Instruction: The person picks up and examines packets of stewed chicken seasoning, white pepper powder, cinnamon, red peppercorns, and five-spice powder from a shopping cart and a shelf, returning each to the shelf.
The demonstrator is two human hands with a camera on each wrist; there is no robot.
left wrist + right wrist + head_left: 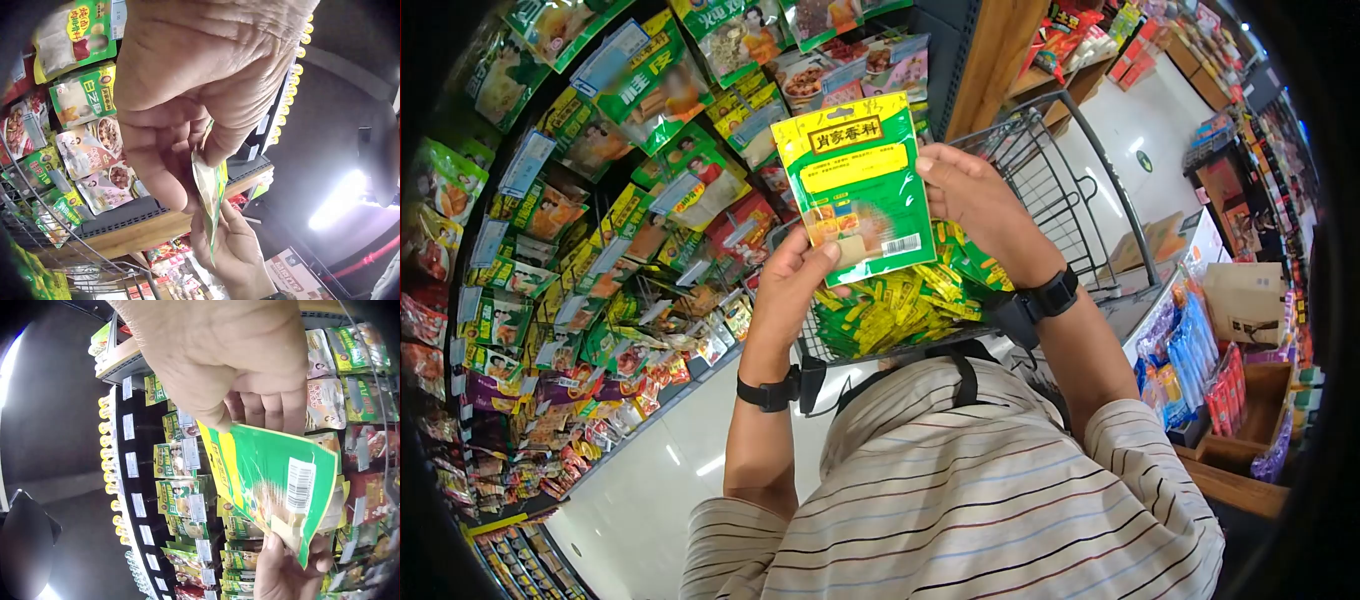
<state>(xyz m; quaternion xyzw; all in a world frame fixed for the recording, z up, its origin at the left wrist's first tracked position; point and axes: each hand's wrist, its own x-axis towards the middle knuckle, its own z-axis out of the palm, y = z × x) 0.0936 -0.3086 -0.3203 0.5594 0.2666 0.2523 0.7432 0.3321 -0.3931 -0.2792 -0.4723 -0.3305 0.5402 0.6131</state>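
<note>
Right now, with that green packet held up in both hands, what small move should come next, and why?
Probably lower the packet into the cart. The left hand pinches its bottom corner, the right hand its side edge, and it hangs just above a pile of like packets already lying in the cart.

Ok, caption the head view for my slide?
Left hand and right hand hold a green packet over a packet-filled cart.

A wire cart (1050, 170) stands on the glossy white floor (650, 470), heaped with green-and-yellow sachets (900, 305). Along the floor's left edge a rack (682, 390) hangs full of packets (660, 85). At its right edge a wooden shelf (1240, 485) holds blue packs (1190, 362).
</note>
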